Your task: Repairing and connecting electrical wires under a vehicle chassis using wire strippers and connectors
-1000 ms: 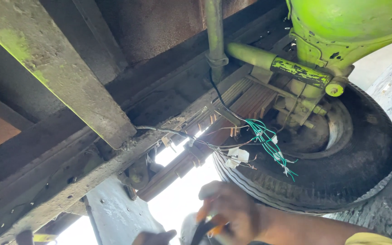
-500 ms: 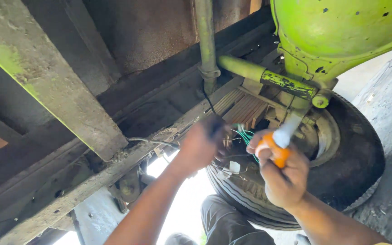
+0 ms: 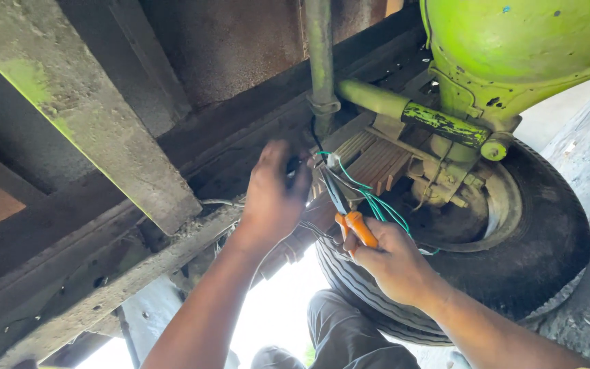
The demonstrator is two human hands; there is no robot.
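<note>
I look up at a vehicle's underside. My left hand (image 3: 273, 198) reaches up to a bundle of wires (image 3: 370, 201), green, white and black, and pinches them near a grey-green vertical pipe (image 3: 321, 61). My right hand (image 3: 390, 260) grips pliers with orange handles (image 3: 356, 229), whose dark jaws point up into the same wires. The wires hang in front of a stack of rusty leaf springs (image 3: 370, 160).
A black tyre (image 3: 534, 246) with its rusty hub fills the right. A lime-green mudguard (image 3: 513, 48) sits above it. Rusty frame beams (image 3: 104, 137) cross the left. My legs in grey trousers (image 3: 343, 335) show below, with bright ground behind.
Both hands rose from the bottom edge up to the wires. My left hand now pinches the bundle and the pliers' jaws have reached it.
</note>
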